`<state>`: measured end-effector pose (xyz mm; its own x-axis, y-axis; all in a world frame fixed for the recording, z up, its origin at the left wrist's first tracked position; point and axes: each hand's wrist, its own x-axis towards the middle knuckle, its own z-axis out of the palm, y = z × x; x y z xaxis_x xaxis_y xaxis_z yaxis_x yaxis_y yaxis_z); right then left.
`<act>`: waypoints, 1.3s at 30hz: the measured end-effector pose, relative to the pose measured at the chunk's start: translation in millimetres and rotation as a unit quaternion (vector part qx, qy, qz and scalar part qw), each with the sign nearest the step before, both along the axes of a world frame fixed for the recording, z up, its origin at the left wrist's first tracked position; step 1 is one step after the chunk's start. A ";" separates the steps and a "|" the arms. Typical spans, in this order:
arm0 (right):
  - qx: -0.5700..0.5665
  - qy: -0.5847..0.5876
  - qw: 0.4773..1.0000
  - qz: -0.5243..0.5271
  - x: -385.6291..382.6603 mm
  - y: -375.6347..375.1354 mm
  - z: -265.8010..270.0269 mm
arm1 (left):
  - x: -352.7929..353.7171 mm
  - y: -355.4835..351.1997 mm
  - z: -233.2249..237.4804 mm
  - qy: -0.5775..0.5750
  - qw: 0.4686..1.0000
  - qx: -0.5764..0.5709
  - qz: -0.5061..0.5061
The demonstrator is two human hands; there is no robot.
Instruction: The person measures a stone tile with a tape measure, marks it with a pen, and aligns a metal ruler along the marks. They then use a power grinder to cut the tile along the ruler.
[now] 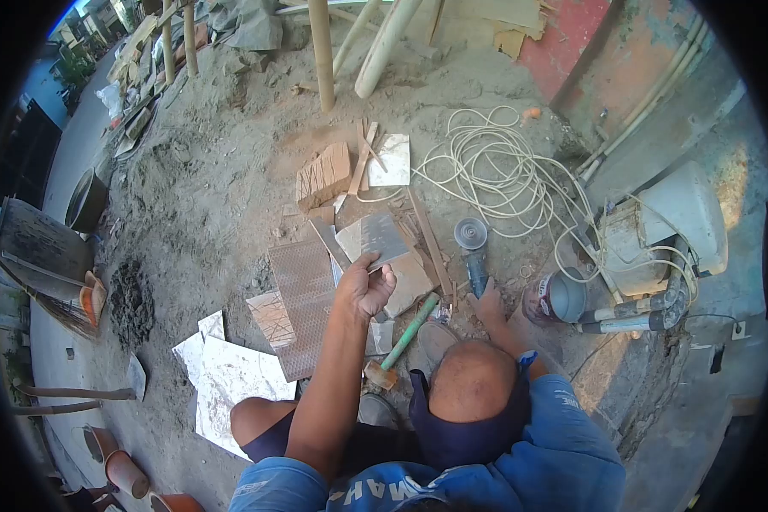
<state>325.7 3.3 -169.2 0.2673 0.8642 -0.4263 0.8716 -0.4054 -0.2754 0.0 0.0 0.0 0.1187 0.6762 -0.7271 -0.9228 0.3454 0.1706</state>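
Note:
My left hand point(367, 288) is closed on the near edge of a grey tile point(384, 235), thumb on top and fingers curled underneath. The tile lies over paler tile pieces point(408, 286). To the right, my right hand point(488, 305) wraps around the rear of a blue angle grinder point(477, 271). Its round disc point(470, 233) faces up, at the far end from me. Between my hands, a hammer with a green handle point(410, 331) lies on the ground near my foot. A brown patterned tile sheet point(303, 282) is left of my left forearm.
A coiled pale cable point(503, 175) spreads over the sand beyond the grinder. Right of my right hand stand a paint can point(557, 299) and a white bucket point(687, 218). Scored brick-coloured blocks point(323, 175) lie ahead, white tile pieces point(243, 384) at left. Bamboo poles point(321, 55) rise at the back.

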 end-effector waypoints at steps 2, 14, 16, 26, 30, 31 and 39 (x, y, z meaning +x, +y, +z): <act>-0.014 0.009 1.000 -0.003 -2.5 0.0 3.2 | -2.1 0.8 -2.1 -0.013 1.000 -0.005 -0.009; -0.026 0.322 0.942 -0.086 3.3 10.1 36.6 | 136.3 -69.8 -154.3 0.006 0.990 0.021 -0.138; -0.060 0.353 0.930 -0.089 -8.7 -4.1 63.4 | 136.6 -80.0 -179.3 0.044 0.985 0.029 -0.162; -0.193 0.298 0.935 -0.017 -59.8 -7.0 64.8 | 134.5 -73.1 -191.6 0.018 0.965 0.123 -0.230; 0.036 0.081 0.977 0.193 -47.4 18.6 65.9 | 137.2 -61.1 -168.1 0.020 0.960 0.168 -0.224; 0.073 0.055 0.972 0.218 -42.1 25.2 68.2 | 134.4 -53.3 -154.7 0.065 0.951 0.169 -0.249; -0.006 0.090 0.962 0.258 -86.7 86.8 135.0 | 107.8 -18.2 -148.8 0.265 0.962 0.068 0.005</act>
<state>239.0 90.1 -34.2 -0.2748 0.8568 -0.4364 0.8960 0.0635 -0.4395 107.8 -18.2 -148.8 -0.2514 0.7687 -0.5881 -0.6971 0.2777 0.6610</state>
